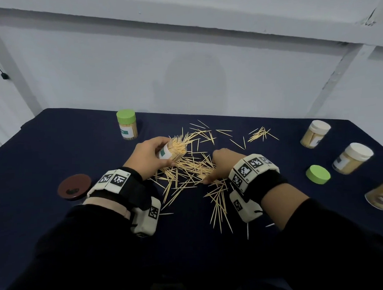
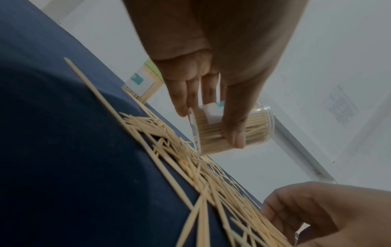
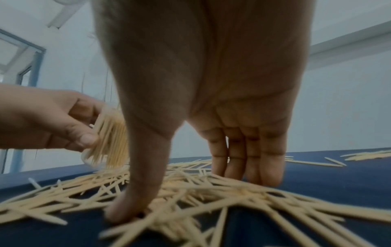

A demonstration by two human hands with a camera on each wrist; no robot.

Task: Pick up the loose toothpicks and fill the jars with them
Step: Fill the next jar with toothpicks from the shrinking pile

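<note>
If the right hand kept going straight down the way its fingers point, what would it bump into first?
The right hand points down, and its fingers and thumb already touch the loose toothpicks. Those come first, then the dark blue tablecloth right beneath them.

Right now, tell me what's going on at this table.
A person is refilling toothpick jars. The left hand grips an open jar, tilted and already packed with toothpicks, just above the pile. The right hand presses its thumb and fingers down on the loose toothpicks spread over the dark blue cloth, gathering a bunch. Capped jars stand around the edges, and a loose green lid lies to the right.
</note>
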